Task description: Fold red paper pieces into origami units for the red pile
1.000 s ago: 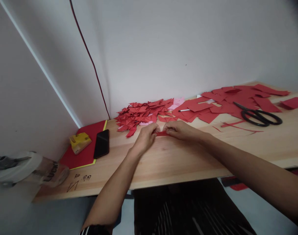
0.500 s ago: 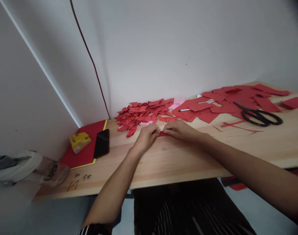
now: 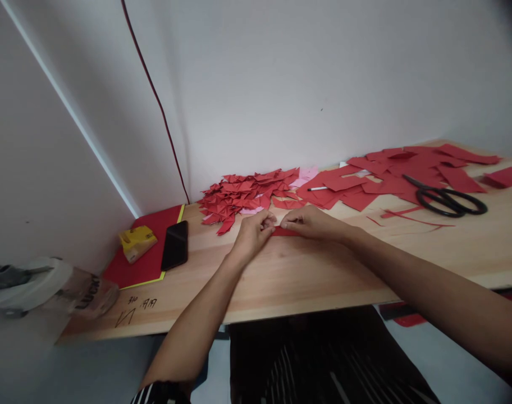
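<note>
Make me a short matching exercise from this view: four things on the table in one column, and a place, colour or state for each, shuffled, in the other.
Things
1. phone
2. scissors
3. packet
4. strip of red paper

Descriptions
A. mostly yellow, all of it over the red sheet
B. touched by the left hand and the right hand
C. black, lying across the red sheet's yellow edge
D. black-handled, near the thin red offcuts

Right pairs: 1-C, 2-D, 3-A, 4-B
</note>
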`<state>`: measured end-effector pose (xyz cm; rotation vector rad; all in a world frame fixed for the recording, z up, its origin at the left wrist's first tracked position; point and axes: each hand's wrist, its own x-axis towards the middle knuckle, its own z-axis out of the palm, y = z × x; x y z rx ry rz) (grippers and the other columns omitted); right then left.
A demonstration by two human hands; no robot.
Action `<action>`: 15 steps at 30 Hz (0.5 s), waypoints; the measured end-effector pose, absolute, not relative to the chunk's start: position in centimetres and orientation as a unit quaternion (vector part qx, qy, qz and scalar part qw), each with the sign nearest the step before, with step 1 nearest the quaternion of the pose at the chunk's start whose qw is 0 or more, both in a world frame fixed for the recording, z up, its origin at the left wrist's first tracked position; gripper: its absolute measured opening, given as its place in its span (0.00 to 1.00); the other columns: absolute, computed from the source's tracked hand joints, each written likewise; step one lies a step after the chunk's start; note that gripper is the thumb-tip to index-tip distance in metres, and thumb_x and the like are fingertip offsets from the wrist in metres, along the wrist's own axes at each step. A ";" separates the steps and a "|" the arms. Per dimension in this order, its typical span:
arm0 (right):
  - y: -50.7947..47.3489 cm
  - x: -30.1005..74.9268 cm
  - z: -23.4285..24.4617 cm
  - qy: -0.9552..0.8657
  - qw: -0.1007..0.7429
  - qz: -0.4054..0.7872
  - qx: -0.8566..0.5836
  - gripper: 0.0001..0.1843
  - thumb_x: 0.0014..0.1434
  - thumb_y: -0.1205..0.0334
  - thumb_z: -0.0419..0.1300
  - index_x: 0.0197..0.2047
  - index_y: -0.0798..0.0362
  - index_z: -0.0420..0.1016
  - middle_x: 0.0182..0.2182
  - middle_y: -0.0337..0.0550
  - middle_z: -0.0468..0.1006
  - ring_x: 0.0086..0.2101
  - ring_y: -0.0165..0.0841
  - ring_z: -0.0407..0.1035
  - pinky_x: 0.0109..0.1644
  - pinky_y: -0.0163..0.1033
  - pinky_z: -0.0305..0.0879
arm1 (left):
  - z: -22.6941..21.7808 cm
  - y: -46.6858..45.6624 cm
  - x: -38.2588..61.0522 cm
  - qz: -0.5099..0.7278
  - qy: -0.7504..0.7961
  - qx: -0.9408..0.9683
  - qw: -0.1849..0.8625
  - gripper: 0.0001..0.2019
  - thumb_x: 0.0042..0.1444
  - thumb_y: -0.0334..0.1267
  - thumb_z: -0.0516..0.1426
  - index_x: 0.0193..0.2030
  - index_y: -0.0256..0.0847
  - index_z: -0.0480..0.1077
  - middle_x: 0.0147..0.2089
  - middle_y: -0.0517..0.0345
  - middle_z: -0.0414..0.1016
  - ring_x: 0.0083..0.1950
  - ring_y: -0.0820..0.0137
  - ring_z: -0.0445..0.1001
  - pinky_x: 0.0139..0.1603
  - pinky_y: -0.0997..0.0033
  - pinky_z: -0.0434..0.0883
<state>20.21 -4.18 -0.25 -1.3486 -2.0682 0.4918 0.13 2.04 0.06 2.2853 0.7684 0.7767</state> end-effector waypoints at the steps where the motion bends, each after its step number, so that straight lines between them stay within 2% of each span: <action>1: -4.2 20.3 -0.2 -0.778 0.303 0.197 -0.514 0.20 0.64 0.51 0.52 0.32 0.54 0.80 0.27 0.40 0.78 0.28 0.32 0.68 0.32 0.36 0.57 | 0.1 2.0 0.1 0.292 0.290 0.863 0.295 0.08 0.51 0.25 0.57 0.36 0.37 0.74 0.29 0.62 0.73 0.30 0.75 0.68 0.34 0.77 0.63; 4: -4.3 20.4 0.1 -0.766 0.293 0.232 -0.523 0.18 0.62 0.51 0.54 0.37 0.53 0.81 0.31 0.39 0.80 0.30 0.32 0.70 0.33 0.35 0.59 | 0.4 1.9 0.1 0.289 0.293 0.870 0.272 0.07 0.51 0.24 0.57 0.33 0.37 0.76 0.28 0.61 0.74 0.29 0.75 0.68 0.34 0.77 0.63; 9: -4.4 20.2 0.3 -0.777 0.299 0.223 -0.508 0.13 0.59 0.60 0.56 0.42 0.53 0.81 0.37 0.43 0.82 0.35 0.34 0.72 0.39 0.36 0.61 | 0.7 1.8 0.1 0.286 0.312 0.864 0.272 0.08 0.50 0.24 0.56 0.32 0.37 0.77 0.28 0.61 0.75 0.29 0.75 0.68 0.33 0.76 0.63; 12: -4.5 20.0 0.4 -0.771 0.305 0.216 -0.516 0.14 0.59 0.61 0.56 0.41 0.54 0.81 0.34 0.43 0.82 0.33 0.33 0.71 0.38 0.35 0.60 | 0.6 1.8 0.2 0.289 0.314 0.858 0.286 0.08 0.50 0.24 0.56 0.33 0.37 0.76 0.28 0.61 0.75 0.30 0.75 0.69 0.34 0.77 0.63; 15: -4.5 20.0 0.6 -0.769 0.300 0.212 -0.523 0.14 0.59 0.61 0.55 0.37 0.55 0.81 0.28 0.40 0.79 0.28 0.30 0.66 0.34 0.35 0.56 | 0.3 1.8 0.3 0.293 0.301 0.846 0.327 0.08 0.50 0.25 0.56 0.34 0.36 0.75 0.27 0.61 0.74 0.29 0.75 0.69 0.33 0.78 0.63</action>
